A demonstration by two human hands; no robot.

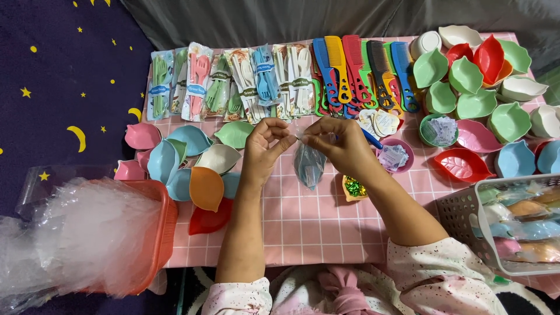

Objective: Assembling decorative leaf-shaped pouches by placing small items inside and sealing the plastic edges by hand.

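Both hands are up over the pink checked cloth (303,224), pinching the top of a small clear plastic bag (310,165) that hangs between them. Left hand (262,153) has thumb and fingertips squeezed together on the bag's left corner, and the right hand (341,146) is clamped on the other side (there's something pale inside the bag, can't really make out what). Leaf-shaped dishes (192,166) sit just to the left, combs (361,73) and packed cutlery sets (233,81) line the far edge, and a white basket (507,224) is on the right.
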